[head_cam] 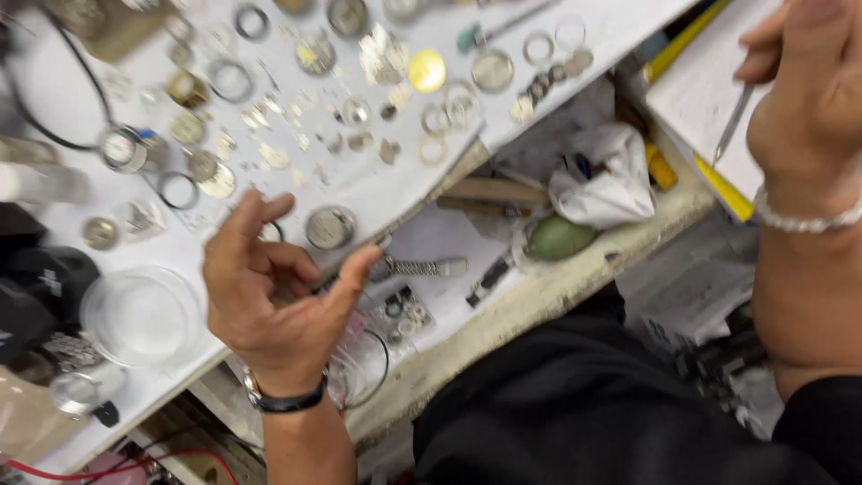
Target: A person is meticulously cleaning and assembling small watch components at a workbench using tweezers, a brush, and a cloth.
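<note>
**Hands raised over a counter strewn with watch parts**

The left hand (274, 301) hovers palm-up above the near edge of the white counter (377, 193), its grip open: fingers loosely curled, thumb stretched toward the right, nothing held. A dark wristwatch (283, 400) circles that wrist. Just beyond the fingertips lies a round silver watch case (330, 227), close to the counter's edge, and to the right of the thumb a metal link bracelet (422, 267) rests on the lower shelf.

The right hand (804, 85) is up at the far right, its grip closed on a thin metal tool (732, 123) whose point angles down and left over a white pad with yellow edging (696, 85). A beaded bracelet (808, 220) sits on that wrist.

Scattered across the counter are many small rings, discs and watch movements, too blurred to tell apart; a yellow dial (426, 71) stands out toward the far side. A clear round dish (141, 316) lies at the near left, just left of the left hand. On the lower shelf sit a crumpled white cloth (603, 180), a green rounded object (557, 239) just near of it, and a wooden stick (494, 190) to the cloth's left.
</note>
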